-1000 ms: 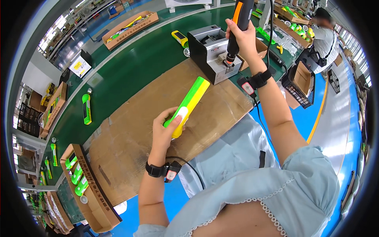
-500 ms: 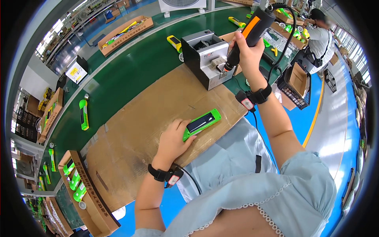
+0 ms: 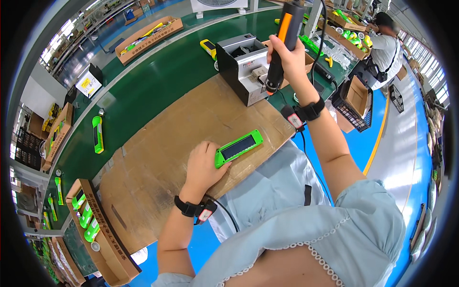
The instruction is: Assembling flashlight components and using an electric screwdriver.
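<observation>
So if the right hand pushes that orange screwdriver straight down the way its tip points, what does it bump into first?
Probably the grey box machine. The right hand holds the orange-and-black screwdriver tip down, and the tip sits just over the machine's front edge. Depth is hard to judge here, so it might slip past onto the cardboard-covered table.

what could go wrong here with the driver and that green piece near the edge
The green device lies flat near the cardboard mat's front edge, pinned only at one end by the left hand, so it may pivot or slide off. The right hand holds the orange-and-black screwdriver high by the grey box; its cable could snag.
</observation>
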Action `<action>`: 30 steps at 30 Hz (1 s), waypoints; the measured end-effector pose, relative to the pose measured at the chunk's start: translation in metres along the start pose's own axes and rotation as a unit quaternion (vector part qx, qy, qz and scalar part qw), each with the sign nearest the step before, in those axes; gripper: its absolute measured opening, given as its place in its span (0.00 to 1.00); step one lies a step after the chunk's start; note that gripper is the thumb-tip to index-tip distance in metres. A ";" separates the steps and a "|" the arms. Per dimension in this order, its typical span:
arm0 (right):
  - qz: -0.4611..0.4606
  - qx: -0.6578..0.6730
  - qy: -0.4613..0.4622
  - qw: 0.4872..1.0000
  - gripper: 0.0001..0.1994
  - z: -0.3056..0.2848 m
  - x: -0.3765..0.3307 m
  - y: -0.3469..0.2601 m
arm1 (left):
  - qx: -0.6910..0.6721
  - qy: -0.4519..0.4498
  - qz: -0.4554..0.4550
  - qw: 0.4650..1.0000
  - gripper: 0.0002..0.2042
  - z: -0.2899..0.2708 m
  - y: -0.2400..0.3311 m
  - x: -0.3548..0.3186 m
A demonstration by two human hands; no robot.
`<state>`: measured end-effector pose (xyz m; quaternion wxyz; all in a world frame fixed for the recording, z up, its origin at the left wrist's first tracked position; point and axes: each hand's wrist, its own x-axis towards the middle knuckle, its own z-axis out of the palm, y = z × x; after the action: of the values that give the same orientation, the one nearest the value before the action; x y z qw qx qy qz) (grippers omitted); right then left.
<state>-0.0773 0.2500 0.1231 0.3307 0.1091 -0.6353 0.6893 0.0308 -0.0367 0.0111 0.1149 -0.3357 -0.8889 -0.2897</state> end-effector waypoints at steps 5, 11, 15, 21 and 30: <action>-0.012 0.154 -0.042 0.987 0.15 0.006 -0.053 -0.017 | -0.011 -0.012 -0.009 1.000 0.20 0.002 -0.001 0.000; 0.011 0.077 -0.070 0.994 0.24 0.006 -0.082 -0.022 | -0.019 0.000 0.000 1.000 0.19 0.005 -0.004 0.002; 0.016 0.101 -0.071 0.992 0.23 0.008 -0.085 -0.019 | -0.021 -0.005 -0.006 1.000 0.20 0.003 -0.002 0.002; 0.029 0.108 -0.071 0.991 0.18 0.016 -0.089 -0.015 | -0.016 0.000 -0.001 1.000 0.19 0.004 -0.003 0.002; 0.058 0.082 -0.068 0.993 0.14 0.029 -0.083 -0.009 | 0.005 -0.005 -0.018 1.000 0.20 0.004 -0.003 0.002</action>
<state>-0.0168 0.1964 0.0875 0.2359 0.1455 -0.6029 0.7481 0.0272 -0.0358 0.0075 0.1070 -0.3205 -0.8968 -0.2855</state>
